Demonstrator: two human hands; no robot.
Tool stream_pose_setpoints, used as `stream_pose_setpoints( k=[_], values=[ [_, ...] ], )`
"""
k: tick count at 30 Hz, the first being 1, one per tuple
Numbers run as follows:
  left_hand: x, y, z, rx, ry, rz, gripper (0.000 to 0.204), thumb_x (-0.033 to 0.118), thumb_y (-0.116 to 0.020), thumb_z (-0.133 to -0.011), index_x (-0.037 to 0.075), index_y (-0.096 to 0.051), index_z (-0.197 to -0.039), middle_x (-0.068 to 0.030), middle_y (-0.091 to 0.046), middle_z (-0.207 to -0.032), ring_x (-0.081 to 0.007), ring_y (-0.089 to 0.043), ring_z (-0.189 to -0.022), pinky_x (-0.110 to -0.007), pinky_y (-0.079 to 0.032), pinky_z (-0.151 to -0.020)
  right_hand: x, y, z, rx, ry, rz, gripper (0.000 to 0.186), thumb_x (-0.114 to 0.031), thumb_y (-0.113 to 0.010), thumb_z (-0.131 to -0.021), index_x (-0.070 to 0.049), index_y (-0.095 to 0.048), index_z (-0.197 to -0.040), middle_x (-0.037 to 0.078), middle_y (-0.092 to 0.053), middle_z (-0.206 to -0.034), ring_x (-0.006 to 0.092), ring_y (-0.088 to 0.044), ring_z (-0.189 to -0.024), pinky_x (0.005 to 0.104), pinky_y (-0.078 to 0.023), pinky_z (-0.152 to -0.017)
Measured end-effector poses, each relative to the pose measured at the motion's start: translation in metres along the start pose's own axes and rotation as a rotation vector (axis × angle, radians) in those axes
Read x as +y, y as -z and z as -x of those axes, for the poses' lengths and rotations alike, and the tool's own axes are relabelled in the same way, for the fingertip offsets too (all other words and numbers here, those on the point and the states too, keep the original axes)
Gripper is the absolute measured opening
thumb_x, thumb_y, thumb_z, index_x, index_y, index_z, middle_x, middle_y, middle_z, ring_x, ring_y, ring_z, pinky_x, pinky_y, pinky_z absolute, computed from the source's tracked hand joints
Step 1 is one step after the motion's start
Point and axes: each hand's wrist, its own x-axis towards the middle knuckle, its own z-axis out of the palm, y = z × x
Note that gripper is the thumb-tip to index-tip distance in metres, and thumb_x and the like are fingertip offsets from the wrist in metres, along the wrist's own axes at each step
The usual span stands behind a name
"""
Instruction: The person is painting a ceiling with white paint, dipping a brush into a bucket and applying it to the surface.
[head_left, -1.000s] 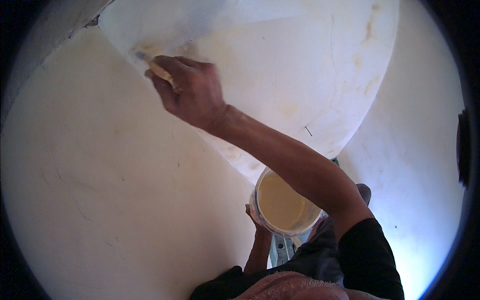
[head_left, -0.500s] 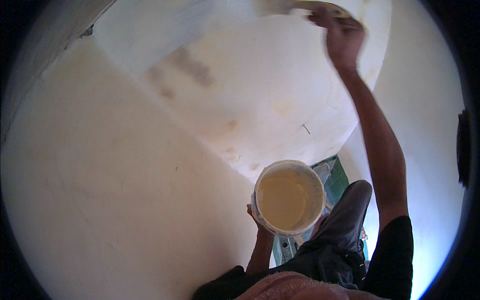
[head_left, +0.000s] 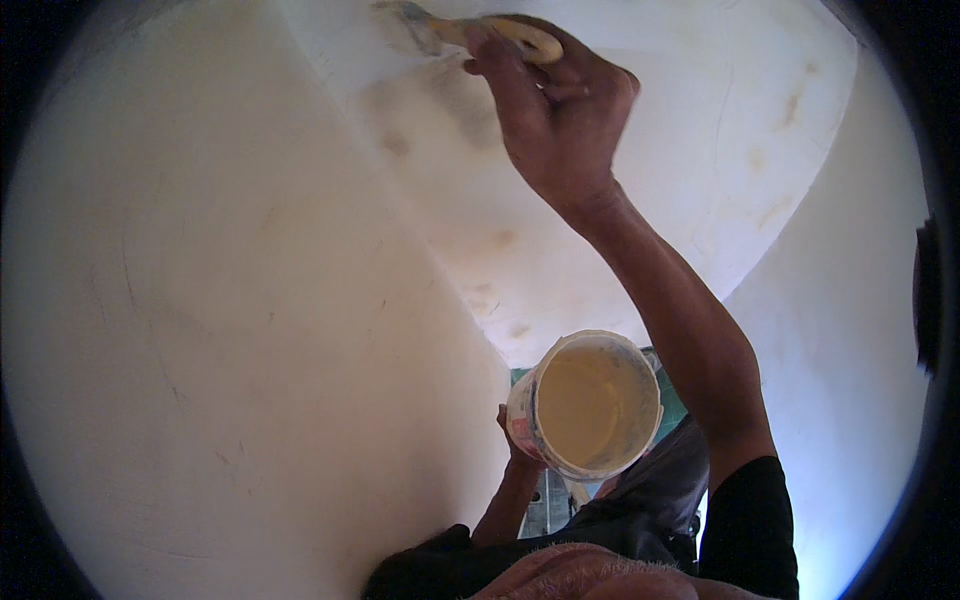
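A paintbrush [head_left: 452, 32] with a pale wooden handle is gripped in my right hand [head_left: 565, 115], high on the wall ahead. Its bristles meet the wall near the corner, beside a wetter-looking whitish patch. Lower down, my left hand [head_left: 512, 435] supports a white plastic bucket [head_left: 527, 410] from its left side; most of those fingers are hidden behind it. Cream-coloured paint [head_left: 590, 405] lies inside the bucket, which tilts slightly, and dried smears coat its rim.
The off-white left wall [head_left: 230, 300] meets the wall ahead [head_left: 620, 260] at a corner running down toward the bucket. Grey and brownish stains [head_left: 460, 105] mark the wall ahead. Another pale wall [head_left: 850, 330] stands at the right. Below the bucket, parts of a greenish floor show.
My right hand has swept the brush leftward along the wall to near the corner. The view has shifted a little, and the bucket has turned slightly in my left hand.
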Motion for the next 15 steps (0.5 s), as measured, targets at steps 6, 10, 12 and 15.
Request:
stream_pose_setpoints(
  k=[6,10,12,15],
  values=[
    [0.000,-0.010,0.005,-0.061,-0.015,0.058,0.089,0.076,-0.041,-0.086,0.014,-0.040,-0.150,-0.0166,-0.049,-0.147,-0.0364,-0.052,-0.130,-0.055,-0.046,-0.106,-0.004,-0.054,-0.009,-0.025,-0.200,-0.155,0.018,-0.012,-0.069,-0.087,0.006,-0.074,-0.087,0.012,-0.072,-0.071,0.0141,-0.068,-0.060,0.0274,-0.055,-0.058],
    [-0.002,0.005,0.002,0.021,-0.017,0.038,0.086,0.076,-0.037,-0.088,0.015,-0.042,-0.148,-0.0169,-0.049,-0.147,-0.0365,-0.053,-0.129,-0.054,-0.045,-0.106,0.013,-0.061,-0.001,-0.087,-0.117,0.044,0.021,-0.012,-0.067,-0.090,0.007,-0.074,-0.089,0.010,-0.074,-0.072,0.0139,-0.071,-0.063,0.0254,-0.057,-0.061],
    [-0.004,0.012,0.004,0.031,-0.026,0.025,0.086,0.076,-0.037,-0.088,0.015,-0.042,-0.148,-0.0169,-0.048,-0.148,-0.0366,-0.052,-0.130,-0.054,-0.045,-0.107,0.014,-0.057,-0.001,-0.095,-0.060,0.126,0.021,-0.013,-0.066,-0.090,0.006,-0.074,-0.089,0.010,-0.074,-0.073,0.0144,-0.071,-0.063,0.0250,-0.057,-0.061],
    [0.001,0.000,0.003,-0.114,-0.001,0.176,0.086,0.075,-0.037,-0.088,0.014,-0.042,-0.149,-0.0168,-0.048,-0.148,-0.0368,-0.051,-0.130,-0.054,-0.044,-0.108,0.007,-0.042,0.001,-0.108,-0.046,0.121,0.020,-0.012,-0.065,-0.091,0.006,-0.074,-0.090,0.009,-0.074,-0.073,0.0146,-0.072,-0.065,0.0245,-0.057,-0.061]
  ],
)
